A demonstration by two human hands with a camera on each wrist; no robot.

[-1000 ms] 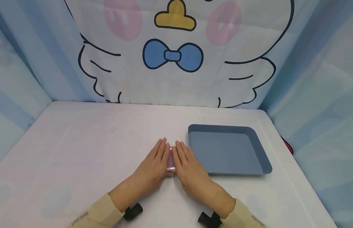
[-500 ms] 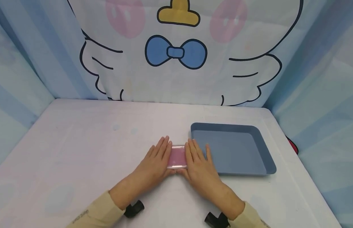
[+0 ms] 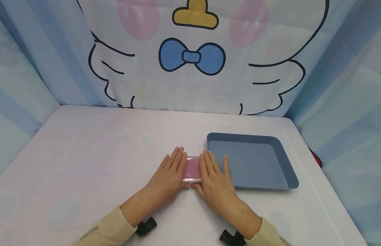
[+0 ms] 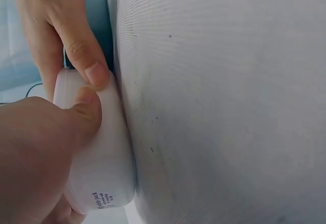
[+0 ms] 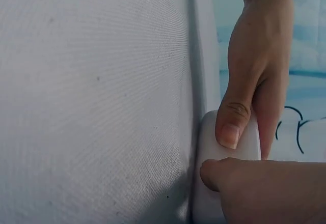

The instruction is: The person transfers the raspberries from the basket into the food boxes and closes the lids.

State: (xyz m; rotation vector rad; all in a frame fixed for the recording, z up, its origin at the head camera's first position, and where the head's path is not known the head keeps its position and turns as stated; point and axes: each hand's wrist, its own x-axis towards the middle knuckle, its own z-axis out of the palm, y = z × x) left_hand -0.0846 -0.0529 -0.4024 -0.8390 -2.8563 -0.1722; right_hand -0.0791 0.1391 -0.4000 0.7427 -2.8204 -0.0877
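A small white plastic container (image 4: pixel 104 147) with a glossy pink top (image 3: pixel 192 170) sits on the table left of the tray. Small dark lettering is printed on its near side. My left hand (image 3: pixel 169 177) holds its left end and my right hand (image 3: pixel 216 181) its right end, fingers laid straight forward over the top and edges. In the left wrist view both thumbs press on the near side, the left thumb (image 4: pixel 87 112) bent and close to the right thumb (image 4: pixel 91 71). Most of the container's two ends is hidden under the hands.
A shallow blue-grey tray (image 3: pixel 252 162) lies right beside my right hand, its left rim close to the fingers. A pale cloth covers the table (image 3: pixel 101 147). Blue and white curtains (image 3: pixel 190 92) with a cartoon print enclose its back and sides.
A second ago my hands were closer together over the container, hiding most of its pink top. They have spread apart, mainly the right hand moving right; little has changed in the last half second.
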